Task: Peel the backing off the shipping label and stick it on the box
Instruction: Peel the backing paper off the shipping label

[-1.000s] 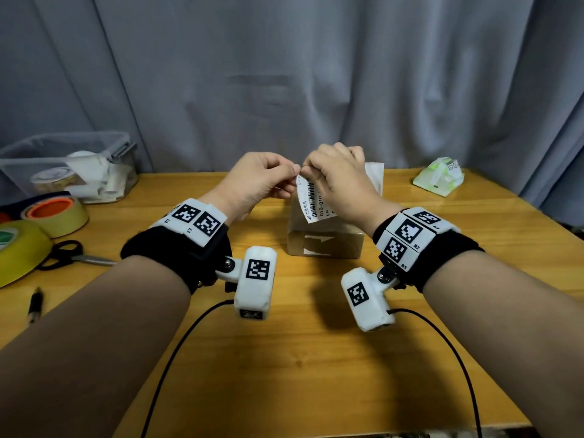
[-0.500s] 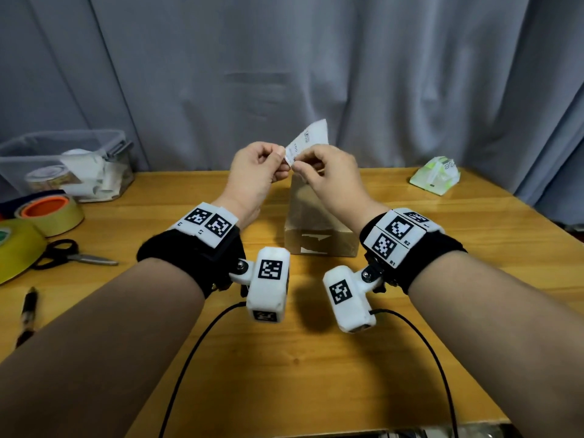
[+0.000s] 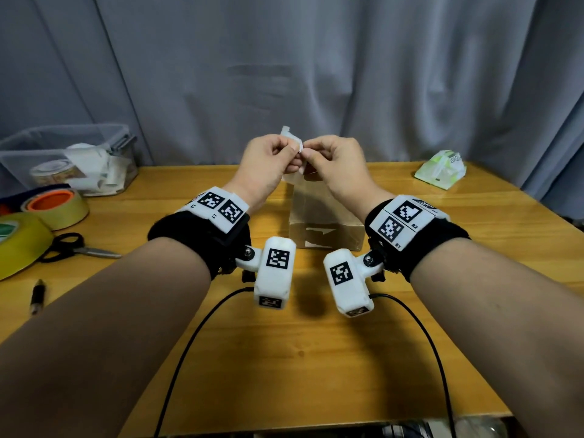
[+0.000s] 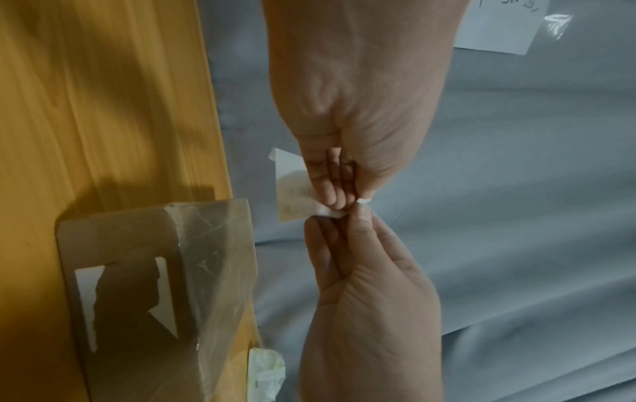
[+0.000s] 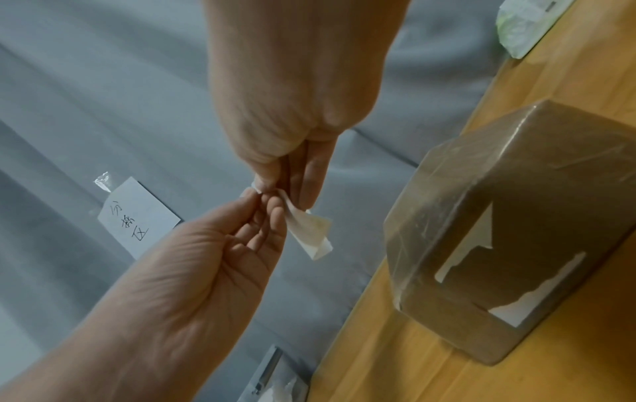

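The white shipping label (image 3: 291, 136) is held in the air above the box, and most of it is hidden behind my fingers. My left hand (image 3: 295, 153) and right hand (image 3: 308, 154) meet fingertip to fingertip and both pinch one corner of it. In the left wrist view the label (image 4: 292, 185) hangs beside my left hand (image 4: 339, 201), with my right hand (image 4: 344, 220) pinching the same corner. The right wrist view shows the label (image 5: 309, 231) curling below both pinches. The brown cardboard box (image 3: 325, 222), wrapped in clear tape, stands on the table under my hands.
A clear plastic bin (image 3: 63, 153) stands at the back left. Near it lie tape rolls (image 3: 60, 207), scissors (image 3: 72, 248) and a pen (image 3: 38, 295). A tissue packet (image 3: 441, 169) lies at the back right. Grey curtain hangs behind the table.
Both hands rose above the box and drew closer together. The label, which hung down with its barcode showing, tipped upward and is now mostly hidden between the fingers.
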Action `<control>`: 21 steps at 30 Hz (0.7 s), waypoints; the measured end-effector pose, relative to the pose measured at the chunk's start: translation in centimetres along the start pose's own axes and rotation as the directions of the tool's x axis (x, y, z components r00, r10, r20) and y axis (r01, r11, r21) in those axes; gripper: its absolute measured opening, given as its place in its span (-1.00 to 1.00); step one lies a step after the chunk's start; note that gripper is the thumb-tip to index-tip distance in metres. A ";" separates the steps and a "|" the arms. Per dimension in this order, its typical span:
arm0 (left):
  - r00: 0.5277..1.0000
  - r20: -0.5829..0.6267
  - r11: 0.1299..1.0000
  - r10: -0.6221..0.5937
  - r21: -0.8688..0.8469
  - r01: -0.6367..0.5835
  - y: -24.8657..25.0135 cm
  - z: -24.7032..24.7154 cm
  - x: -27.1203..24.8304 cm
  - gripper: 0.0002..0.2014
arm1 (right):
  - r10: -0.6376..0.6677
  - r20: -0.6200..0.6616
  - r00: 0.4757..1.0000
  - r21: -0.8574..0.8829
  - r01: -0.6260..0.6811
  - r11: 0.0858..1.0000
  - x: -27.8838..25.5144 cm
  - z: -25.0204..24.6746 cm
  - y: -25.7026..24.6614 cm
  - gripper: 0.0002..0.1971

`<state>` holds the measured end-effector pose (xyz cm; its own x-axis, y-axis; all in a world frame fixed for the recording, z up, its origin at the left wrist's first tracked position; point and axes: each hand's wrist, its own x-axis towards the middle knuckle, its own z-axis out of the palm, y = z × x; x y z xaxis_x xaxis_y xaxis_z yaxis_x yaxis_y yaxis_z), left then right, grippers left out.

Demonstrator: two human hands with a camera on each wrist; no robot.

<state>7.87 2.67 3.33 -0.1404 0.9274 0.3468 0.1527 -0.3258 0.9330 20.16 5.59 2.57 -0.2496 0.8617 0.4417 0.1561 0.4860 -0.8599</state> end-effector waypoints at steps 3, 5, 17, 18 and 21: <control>1.000 0.001 1.000 -0.001 -0.003 0.001 0.0 0.0 0.0 -0.86 | 0.003 0.014 1.000 -0.013 -0.003 1.000 0.2 -0.1 0.2 -0.82; 1.000 -0.011 1.000 -0.001 -0.025 0.001 -0.1 -0.1 -0.1 -0.86 | -0.013 0.020 1.000 -0.033 0.013 0.999 0.2 -0.1 0.2 -0.82; 0.999 0.019 0.996 0.030 0.079 -0.031 -0.2 -0.4 -0.3 -0.89 | -0.038 0.012 0.999 -0.087 0.039 0.995 0.2 -0.2 0.8 -0.84; 0.999 0.024 0.996 0.030 0.084 -0.031 -0.1 -0.5 -0.2 -0.89 | -0.045 0.014 0.999 -0.087 0.046 0.995 0.2 -0.2 0.6 -0.83; 0.999 0.035 0.995 0.023 0.096 -0.026 0.1 -0.6 -0.2 -0.88 | -0.064 0.025 0.998 -0.093 0.066 0.994 0.2 -0.2 0.4 -0.83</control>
<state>7.27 2.36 3.40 -0.1027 0.9255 0.3645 0.2494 -0.3307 0.9102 20.35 5.94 2.36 -0.2825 0.8251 0.4892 0.2272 0.5531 -0.8016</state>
